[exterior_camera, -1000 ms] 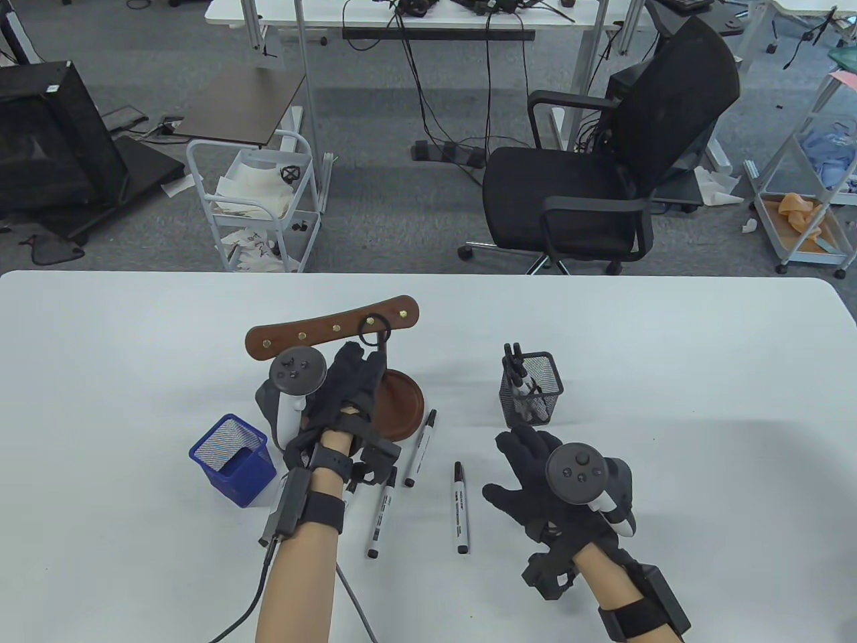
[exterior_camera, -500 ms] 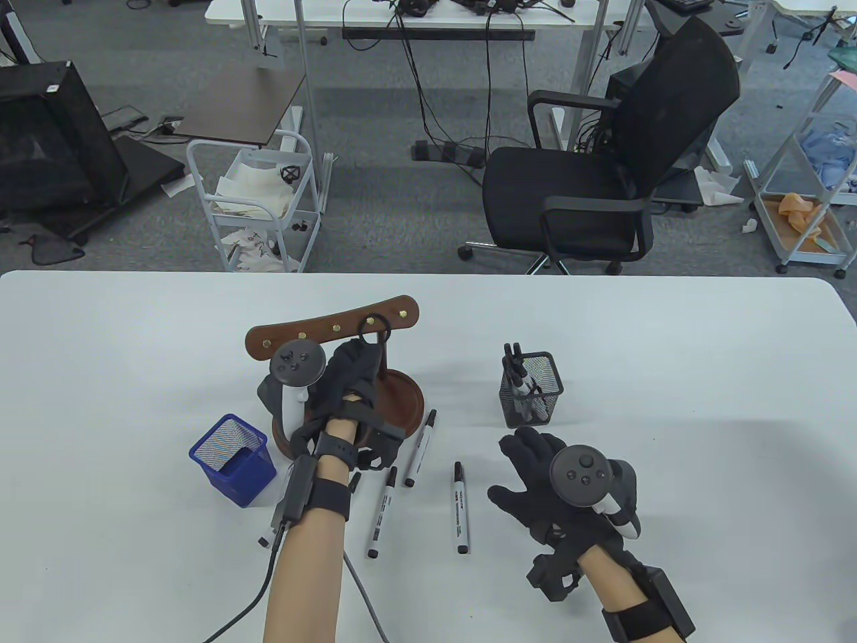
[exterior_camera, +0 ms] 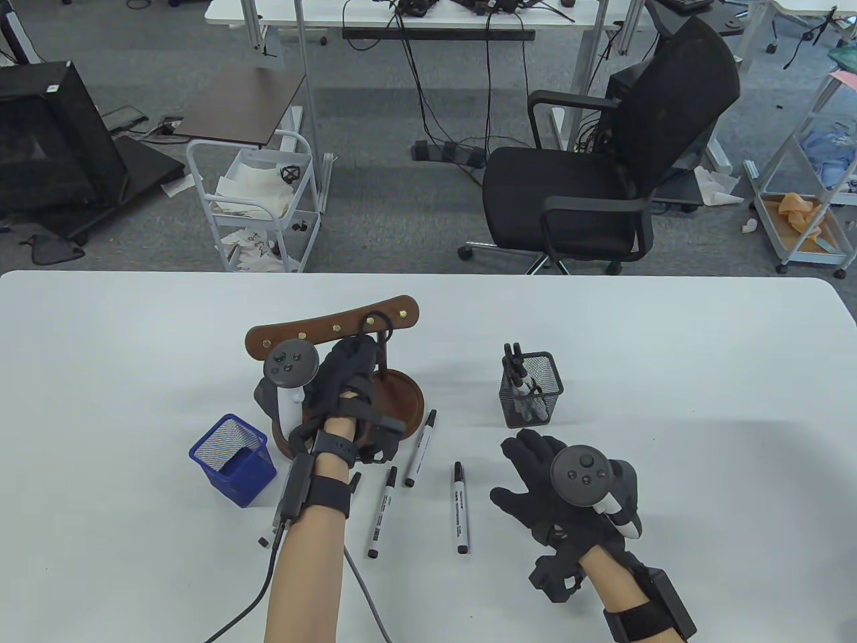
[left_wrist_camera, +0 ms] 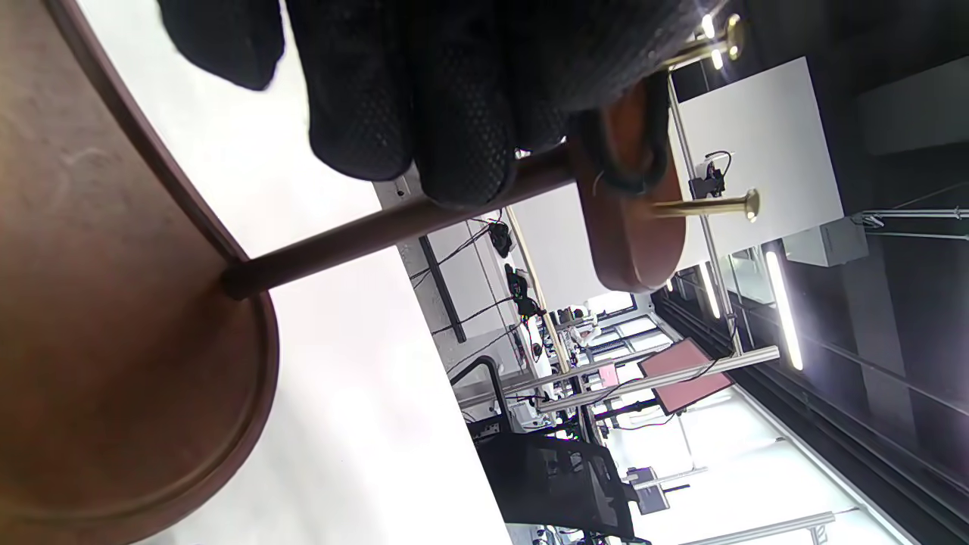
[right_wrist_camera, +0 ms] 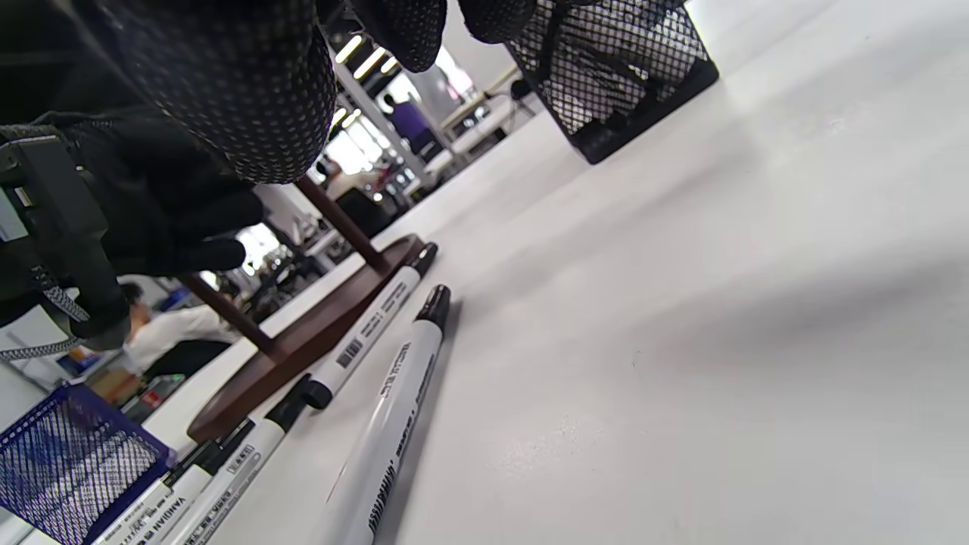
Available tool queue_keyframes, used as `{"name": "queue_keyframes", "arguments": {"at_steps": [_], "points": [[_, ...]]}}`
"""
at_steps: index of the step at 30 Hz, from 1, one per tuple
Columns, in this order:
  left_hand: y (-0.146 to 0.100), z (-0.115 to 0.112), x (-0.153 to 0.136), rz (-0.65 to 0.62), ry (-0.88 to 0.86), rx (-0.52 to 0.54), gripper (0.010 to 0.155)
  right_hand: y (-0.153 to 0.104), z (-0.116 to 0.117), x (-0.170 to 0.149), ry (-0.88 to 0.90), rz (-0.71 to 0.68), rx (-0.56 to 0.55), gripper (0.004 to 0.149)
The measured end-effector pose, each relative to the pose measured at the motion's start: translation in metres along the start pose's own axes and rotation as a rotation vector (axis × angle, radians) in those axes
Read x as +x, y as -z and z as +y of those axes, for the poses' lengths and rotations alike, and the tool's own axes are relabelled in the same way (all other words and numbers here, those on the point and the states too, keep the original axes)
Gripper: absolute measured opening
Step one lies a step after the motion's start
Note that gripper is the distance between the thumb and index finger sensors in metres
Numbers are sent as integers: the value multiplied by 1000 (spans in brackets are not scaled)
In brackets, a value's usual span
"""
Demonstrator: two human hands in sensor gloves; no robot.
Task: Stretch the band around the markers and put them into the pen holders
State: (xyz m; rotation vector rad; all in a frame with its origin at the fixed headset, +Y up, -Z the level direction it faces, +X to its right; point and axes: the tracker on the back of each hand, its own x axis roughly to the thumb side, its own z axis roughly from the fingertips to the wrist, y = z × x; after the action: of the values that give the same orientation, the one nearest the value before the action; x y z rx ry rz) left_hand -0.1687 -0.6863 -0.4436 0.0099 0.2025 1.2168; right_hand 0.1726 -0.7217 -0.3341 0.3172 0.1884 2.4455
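A black elastic band [exterior_camera: 373,317] hangs on a brass peg of the wooden stand's crossbar [exterior_camera: 321,329]. My left hand [exterior_camera: 358,353] reaches up to it over the round base [exterior_camera: 405,400]. In the left wrist view its fingertips [left_wrist_camera: 462,151] curl in front of the stand's rod [left_wrist_camera: 341,242], and the glove covers the upper part of the band [left_wrist_camera: 624,163] as if pinching it. Several black-capped markers lie on the table [exterior_camera: 420,447] [exterior_camera: 380,512] [exterior_camera: 460,508]. My right hand [exterior_camera: 519,469] hovers open to their right, holding nothing.
A black mesh holder [exterior_camera: 532,392] with markers in it stands behind my right hand. A blue mesh holder [exterior_camera: 233,459] sits left of my left wrist. One more marker [exterior_camera: 266,539] lies partly under my left forearm. An office chair [exterior_camera: 602,167] stands beyond the table's far edge.
My left hand has moved forward and up along the stand until its fingers cover part of the band's loop. The right hand drifted slightly right and stayed open.
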Motion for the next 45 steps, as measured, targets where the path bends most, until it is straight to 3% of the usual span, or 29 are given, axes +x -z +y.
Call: {"name": "queue_keyframes", "arguments": {"at_steps": [31,45], "points": [[-18,17,21,-100,-31,-51,41,1,4,1,-21,11,29,78],[-62,0,34,-278,74,-239,41,0,-1,5,126,-39,-2,65]]}}
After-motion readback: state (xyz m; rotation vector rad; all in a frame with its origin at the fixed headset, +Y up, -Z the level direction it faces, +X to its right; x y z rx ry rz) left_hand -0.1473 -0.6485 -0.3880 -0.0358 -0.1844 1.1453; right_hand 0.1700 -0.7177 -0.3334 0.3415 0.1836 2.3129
